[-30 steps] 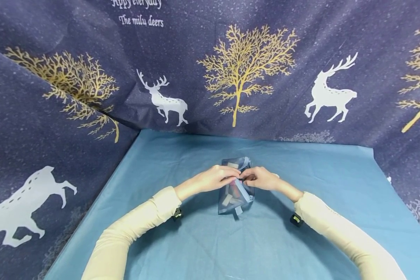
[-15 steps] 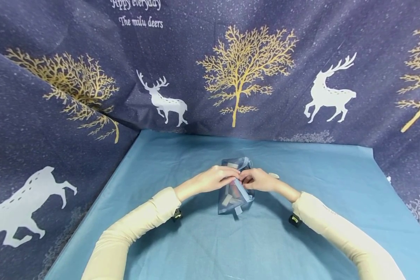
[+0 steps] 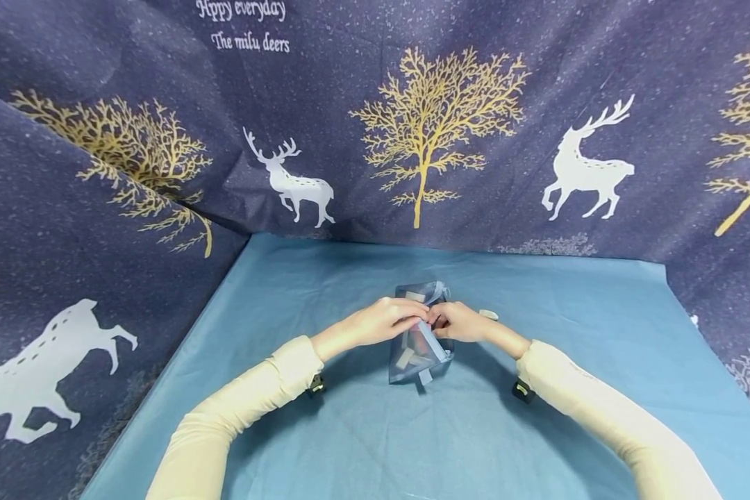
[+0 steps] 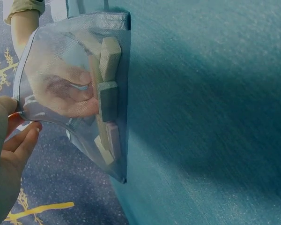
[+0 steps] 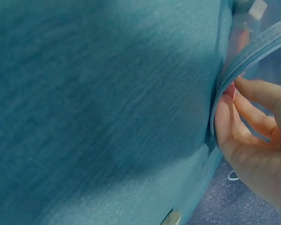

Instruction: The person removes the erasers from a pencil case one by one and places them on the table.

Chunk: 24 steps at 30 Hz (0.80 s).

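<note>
A translucent blue mesh zipper pouch (image 3: 403, 364) lies on the blue cloth with its zipper open. Several small blocks (image 4: 110, 58) show through the mesh, pale, dark and greenish in the left wrist view. My left hand (image 3: 384, 319) pinches the edge of the pouch's mouth and holds it up. My right hand (image 3: 462, 321) reaches in through the opening, its fingers inside the mesh. In the right wrist view, a small red piece (image 5: 230, 90) shows between the thumb and fingers; its shape is mostly hidden.
A small pale oval piece (image 3: 489, 314) lies on the cloth (image 3: 362, 444) just beyond the right wrist. A dark blue curtain (image 3: 475, 139) with deer and trees stands behind and at the left.
My right wrist and forearm have shifted slightly left, leaving more of the pale oval piece in sight. The left hand and the pouch stay almost the same.
</note>
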{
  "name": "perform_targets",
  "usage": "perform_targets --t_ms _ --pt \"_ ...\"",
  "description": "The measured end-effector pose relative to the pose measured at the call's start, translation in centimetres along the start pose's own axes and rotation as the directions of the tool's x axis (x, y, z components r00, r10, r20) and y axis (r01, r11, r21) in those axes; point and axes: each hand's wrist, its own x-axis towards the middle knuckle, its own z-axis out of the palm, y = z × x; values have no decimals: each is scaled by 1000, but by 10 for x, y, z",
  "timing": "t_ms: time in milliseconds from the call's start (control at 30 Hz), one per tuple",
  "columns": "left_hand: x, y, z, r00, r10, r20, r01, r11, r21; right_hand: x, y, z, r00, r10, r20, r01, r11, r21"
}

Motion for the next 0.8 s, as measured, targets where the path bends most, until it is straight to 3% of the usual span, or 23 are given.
perform_targets --t_ms 567,800 --pt "-2 0 3 1000 1 -15 -1 1000 -12 7 -3 2 998 54 -29 -56 996 -68" --pt "-4 -1 3 1000 -4 -21 4 1000 1 8 -1 4 996 21 -82 -29 995 -95"
